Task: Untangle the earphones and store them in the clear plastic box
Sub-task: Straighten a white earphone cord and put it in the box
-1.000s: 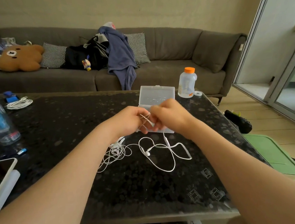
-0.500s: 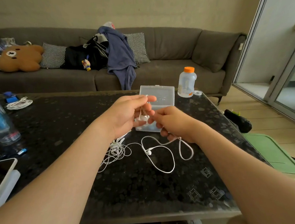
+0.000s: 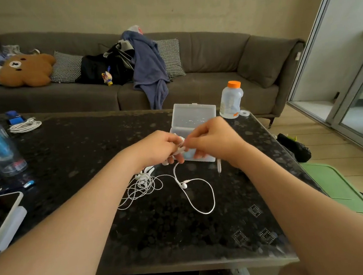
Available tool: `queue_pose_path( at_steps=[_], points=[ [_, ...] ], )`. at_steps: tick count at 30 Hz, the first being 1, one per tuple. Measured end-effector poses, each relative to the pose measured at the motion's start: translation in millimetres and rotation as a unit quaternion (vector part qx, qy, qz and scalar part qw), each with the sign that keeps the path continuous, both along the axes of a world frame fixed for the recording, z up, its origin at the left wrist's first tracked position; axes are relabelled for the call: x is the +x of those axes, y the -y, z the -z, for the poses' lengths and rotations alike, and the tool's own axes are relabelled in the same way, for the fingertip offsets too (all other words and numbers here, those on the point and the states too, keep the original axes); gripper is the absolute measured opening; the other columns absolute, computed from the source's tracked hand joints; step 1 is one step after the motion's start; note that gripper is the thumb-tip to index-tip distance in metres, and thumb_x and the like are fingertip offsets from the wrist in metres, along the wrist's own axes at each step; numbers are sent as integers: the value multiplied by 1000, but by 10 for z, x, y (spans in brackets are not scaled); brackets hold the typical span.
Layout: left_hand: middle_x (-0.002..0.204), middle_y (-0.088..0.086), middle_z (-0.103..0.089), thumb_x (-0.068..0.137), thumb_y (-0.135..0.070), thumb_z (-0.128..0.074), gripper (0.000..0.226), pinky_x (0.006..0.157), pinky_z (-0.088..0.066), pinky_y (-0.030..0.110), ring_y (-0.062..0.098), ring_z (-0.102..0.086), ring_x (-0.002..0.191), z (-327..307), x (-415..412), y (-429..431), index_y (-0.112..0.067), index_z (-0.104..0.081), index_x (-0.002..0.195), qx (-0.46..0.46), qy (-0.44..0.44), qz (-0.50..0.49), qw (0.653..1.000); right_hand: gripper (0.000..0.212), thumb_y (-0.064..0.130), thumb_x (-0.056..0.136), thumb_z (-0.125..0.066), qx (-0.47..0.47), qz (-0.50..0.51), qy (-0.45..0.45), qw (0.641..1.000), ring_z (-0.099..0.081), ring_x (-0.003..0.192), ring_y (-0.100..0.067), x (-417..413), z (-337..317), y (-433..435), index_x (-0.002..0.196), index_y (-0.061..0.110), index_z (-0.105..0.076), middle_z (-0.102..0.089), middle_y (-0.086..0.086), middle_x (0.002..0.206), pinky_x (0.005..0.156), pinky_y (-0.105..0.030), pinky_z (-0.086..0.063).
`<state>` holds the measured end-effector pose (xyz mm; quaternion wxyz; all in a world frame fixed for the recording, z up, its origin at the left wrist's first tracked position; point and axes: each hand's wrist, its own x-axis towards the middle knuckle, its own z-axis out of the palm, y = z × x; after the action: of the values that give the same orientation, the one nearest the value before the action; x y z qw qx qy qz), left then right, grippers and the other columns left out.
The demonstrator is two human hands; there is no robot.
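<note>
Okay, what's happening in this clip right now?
A person is working white wired earphones loose over a dark table. The left hand and right hand meet above the table, both pinching part of the cord between them. The rest trails onto the table: a tangled bunch at left, a loose loop with one earbud at right. The clear plastic box sits open just behind the hands; none of the visible cord is in it yet.
</note>
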<state>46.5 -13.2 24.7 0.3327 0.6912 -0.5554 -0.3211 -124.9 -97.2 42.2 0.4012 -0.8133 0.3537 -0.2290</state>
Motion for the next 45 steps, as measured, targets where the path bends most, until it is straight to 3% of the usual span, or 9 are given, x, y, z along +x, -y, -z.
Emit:
queue_pose_path(
  at_steps=[6,12,17,22,26,31,34,40,45],
  points=[
    [88,8,-72,96,-5,-43,38,63,-42,27,13,-47,68,-158,-24,-64,-5,-78,111,31,-178,47,982,16,38,92,-81,-69,53,104,991,-70,70,-19,-75,123,155,89,22,-79,-76,1,76,74,-32,-62],
    [83,0,-61,104,-19,-50,37,75,-37,34,11,-53,77,-225,-35,-44,-9,-74,130,-44,-326,80,941,52,42,111,-47,-11,44,6,999,-70,60,-13,-8,152,96,82,9,-74,-67,1,69,67,-26,-53],
    [103,-3,-77,113,-25,-45,33,93,-39,42,17,-59,102,-210,-73,-10,-24,-70,135,-84,-262,9,961,45,27,112,-38,51,-13,-83,995,-56,59,-19,144,191,-63,80,10,-64,-61,-4,71,60,-29,-48],
    [113,0,-78,115,-19,-41,36,80,-51,15,-7,-70,84,-130,-43,-13,-19,-62,144,-117,-100,-60,986,36,24,106,-52,119,-77,-91,986,-43,53,-16,183,115,-145,78,8,-67,-52,-2,60,51,-25,-39],
    [108,6,-79,112,-12,-44,32,88,-51,26,15,-72,99,-50,89,-40,-10,-73,126,-88,30,-23,995,36,23,100,-62,60,-58,-21,996,-46,49,-12,143,33,-125,72,4,-72,-55,-4,56,50,-21,-41],
    [87,8,-75,110,-9,-41,38,62,-49,23,18,-58,76,-125,-18,-48,-13,-78,115,-29,-50,4,998,34,24,94,-65,-72,63,106,990,-51,52,-9,86,78,73,66,5,-75,-64,-8,56,56,-23,-44],
    [76,2,-61,107,-17,-41,40,68,-38,30,17,-48,75,-160,-19,-36,-15,-79,118,-2,-122,32,992,33,27,97,-68,-72,99,121,985,-55,56,-15,52,110,155,73,4,-75,-64,-9,60,59,-29,-50],
    [76,-1,-50,108,-21,-47,39,69,-31,32,11,-38,65,-233,9,-65,1,-69,132,-40,-321,68,944,42,37,110,-51,-35,160,56,985,-50,55,-10,-19,226,286,87,13,-76,-58,5,60,58,-24,-40],
    [98,-2,-74,110,-28,-51,34,86,-40,39,11,-68,89,-251,-41,-42,-17,-71,135,-78,-344,24,935,45,36,111,-49,-38,56,-71,995,-51,53,-7,7,190,89,80,11,-71,-56,11,52,50,-16,-41]
  ],
)
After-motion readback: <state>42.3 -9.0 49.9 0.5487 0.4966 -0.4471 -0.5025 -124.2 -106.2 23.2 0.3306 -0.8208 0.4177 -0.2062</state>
